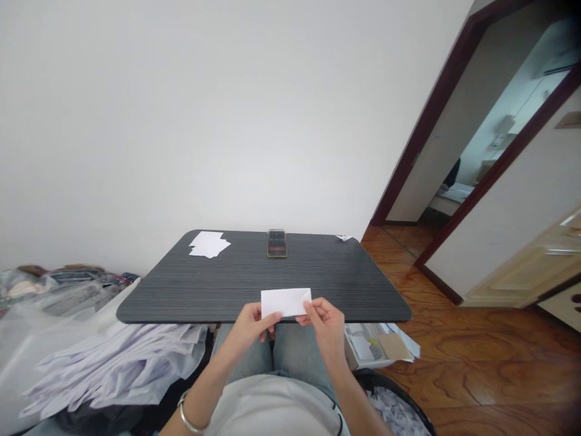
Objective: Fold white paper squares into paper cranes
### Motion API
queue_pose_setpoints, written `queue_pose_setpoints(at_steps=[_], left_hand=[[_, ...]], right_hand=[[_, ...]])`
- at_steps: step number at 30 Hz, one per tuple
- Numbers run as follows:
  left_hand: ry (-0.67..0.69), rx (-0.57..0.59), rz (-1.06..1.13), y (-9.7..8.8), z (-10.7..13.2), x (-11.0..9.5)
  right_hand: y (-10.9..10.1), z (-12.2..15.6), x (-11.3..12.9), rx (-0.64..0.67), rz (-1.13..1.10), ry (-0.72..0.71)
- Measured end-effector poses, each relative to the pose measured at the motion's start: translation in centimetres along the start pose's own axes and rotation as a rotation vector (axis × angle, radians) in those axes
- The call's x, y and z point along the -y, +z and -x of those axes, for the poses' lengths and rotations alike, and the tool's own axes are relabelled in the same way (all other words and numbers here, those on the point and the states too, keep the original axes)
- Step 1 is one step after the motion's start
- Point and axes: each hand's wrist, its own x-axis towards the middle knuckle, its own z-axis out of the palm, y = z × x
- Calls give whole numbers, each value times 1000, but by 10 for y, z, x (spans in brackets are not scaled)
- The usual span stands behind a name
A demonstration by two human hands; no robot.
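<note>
A folded white sheet of paper is held up over the near edge of the dark table. My left hand pinches its lower left side, thumb in front and fingers behind. At its right end my right hand grips the lower corner between thumb and fingers. A diagonal crease shows near that right corner. The fingers behind the paper are partly hidden.
White paper sheets lie at the table's back left, a phone-like device at the back middle, a small folded paper piece at the back right. A box of items stands below right; white cloth-like folds lie below left.
</note>
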Motion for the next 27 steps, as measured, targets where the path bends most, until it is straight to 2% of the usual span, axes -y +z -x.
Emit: queue_pose_setpoints(at_steps=[2,8,14,21,27], left_hand=[[-9,3,-19,1,0,1],[137,55,7,-2,-1,2],[186,59,-129,-4,-5,11],[221,33,-261,-2,-5,11],[235,24,-261,-7,-5,6]], right_hand=[[2,2,1,19,7,0],[6,3,-3,86,-27,9],[7,-1,-15,285,-58,203],[11,-2,-18,278,-30,243],[6,-4,-13,294,-21,241]])
